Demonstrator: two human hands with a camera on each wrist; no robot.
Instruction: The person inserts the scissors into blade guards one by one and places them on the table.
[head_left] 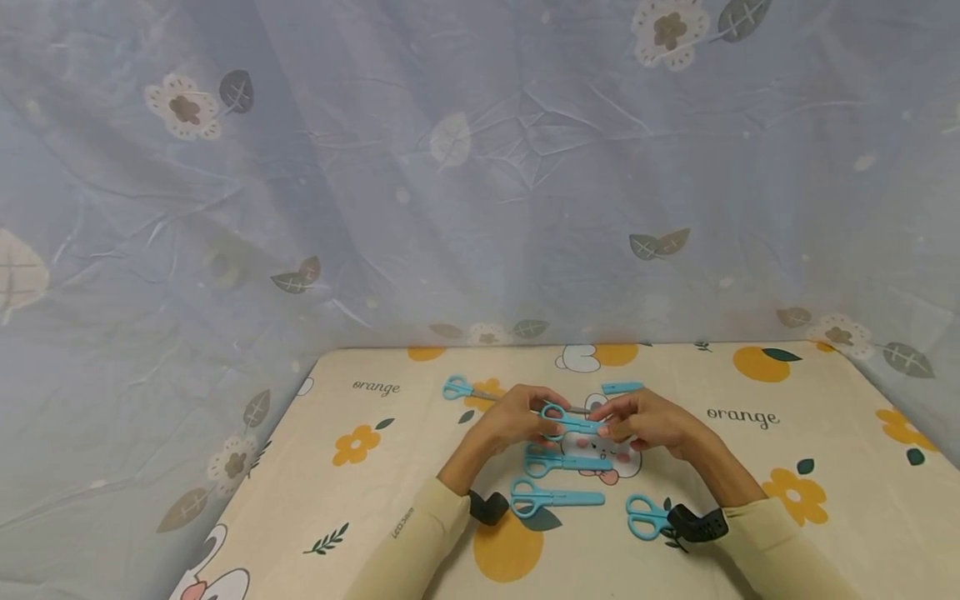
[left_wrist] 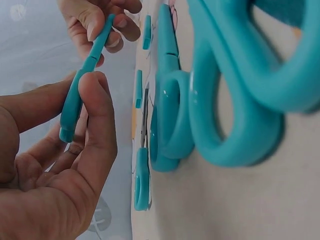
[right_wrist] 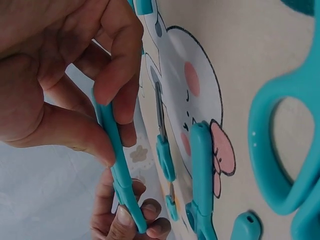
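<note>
A pair of light-blue scissors is raised above the table between both hands. My left hand pinches its handle end between thumb and fingers. At the other end, my right hand pinches the blue blade cover, which sits over the blades. Below the hands lie two more covered scissors with handles to the left. Behind the hands, bare-bladed scissors rest on the cloth, partly hidden in the head view.
Another bare-bladed pair of scissors lies at the back left. A loose blue cover is behind my right hand. Near my right wrist are scissors partly covered by the wrist camera. A patterned tablecloth meets a hanging curtain.
</note>
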